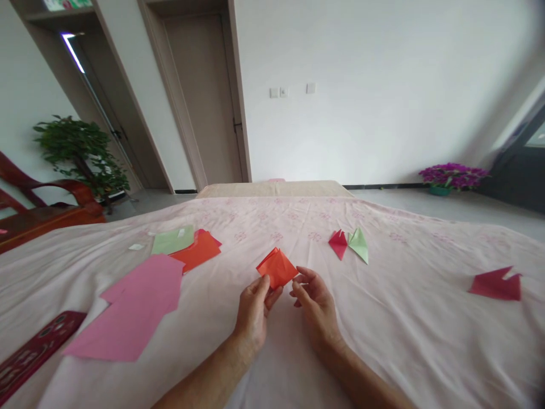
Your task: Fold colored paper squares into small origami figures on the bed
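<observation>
A folded piece of orange paper [279, 269], diamond-shaped with several layers showing at its top, is held above the cloth. My left hand [254, 304] pinches its lower left edge between thumb and fingers. At the paper's right corner, the thumb and curled fingers of my right hand [317, 307] close around the tip. Beyond my right hand lie a small folded red paper piece [338, 244] and a folded light green paper piece [360, 246], side by side. Another folded red paper piece [496, 285] rests far to the right.
Pink paper sheets [131, 312] lie at left, near orange sheets [198, 251] and a light green sheet [172, 240]. A dark red patterned object [38, 352] sits at the left edge. Everything rests on a wrinkled pale pink cloth [404, 335]. A wooden chair [55, 199] stands left.
</observation>
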Demonstrator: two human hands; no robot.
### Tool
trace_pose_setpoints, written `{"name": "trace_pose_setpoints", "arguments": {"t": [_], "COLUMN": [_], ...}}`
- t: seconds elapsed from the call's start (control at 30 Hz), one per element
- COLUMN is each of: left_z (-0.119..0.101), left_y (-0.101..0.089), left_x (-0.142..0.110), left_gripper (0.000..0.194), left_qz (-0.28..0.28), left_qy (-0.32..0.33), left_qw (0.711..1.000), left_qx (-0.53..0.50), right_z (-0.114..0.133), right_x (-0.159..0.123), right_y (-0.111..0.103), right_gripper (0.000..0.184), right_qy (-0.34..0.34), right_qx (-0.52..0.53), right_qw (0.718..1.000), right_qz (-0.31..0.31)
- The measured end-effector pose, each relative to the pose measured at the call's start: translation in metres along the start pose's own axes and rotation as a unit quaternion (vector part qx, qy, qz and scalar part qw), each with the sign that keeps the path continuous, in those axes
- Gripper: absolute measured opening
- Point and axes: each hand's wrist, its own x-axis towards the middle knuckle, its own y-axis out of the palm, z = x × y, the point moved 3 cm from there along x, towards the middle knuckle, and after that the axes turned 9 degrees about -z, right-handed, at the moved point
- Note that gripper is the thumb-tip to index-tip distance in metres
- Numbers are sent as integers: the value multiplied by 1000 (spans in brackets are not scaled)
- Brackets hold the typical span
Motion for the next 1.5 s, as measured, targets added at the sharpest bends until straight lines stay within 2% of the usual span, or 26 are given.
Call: {"name": "trace_pose_setpoints", "arguments": {"t": [0.1, 0.27, 0.43, 0.63, 0.83, 1.0, 1.17, 1.33, 1.5], "left_z": [4, 6, 5, 3, 3, 6, 6, 5, 3], "left_y": [-4, -5, -4, -3, -5, -8, -6, -7, -7], "left_x": [3, 4, 5, 5, 8, 10, 6, 2, 2], "left_gripper": [31, 32, 32, 32, 26, 24, 27, 19, 21], "left_qz": [14, 46, 48, 47, 67, 52, 57, -10, -42], "left_qy": [-17, -44, -48, -59, -83, -127, -153, -158, -141], "left_qw": [1000, 998, 998, 997, 994, 990, 986, 987, 989], "left_qx": [4, -6, -9, -15, -21, -16, 24, 19, 21], "right_z": [1, 10, 27, 36, 39, 42, 41, 40, 39], "right_x": [3, 7, 3, -2, -7, -4, 1, 6, 7], "right_y": [-3, -7, -4, -4, -6, -7, -9, -14, -15], "right_gripper": [35, 33, 20, 31, 40, 43, 31, 25, 23], "right_qy": [-31, -88, -179, -298, -357, -346, -315, -307, -280], "right_qx": [-33, -84, -128, -164, -193, -198, -191, -234, -215], "right_qw": [999, 993, 975, 940, 912, 915, 929, 923, 935], "right_qz": [11, -7, 13, 26, 65, 53, 24, -16, 12]}}
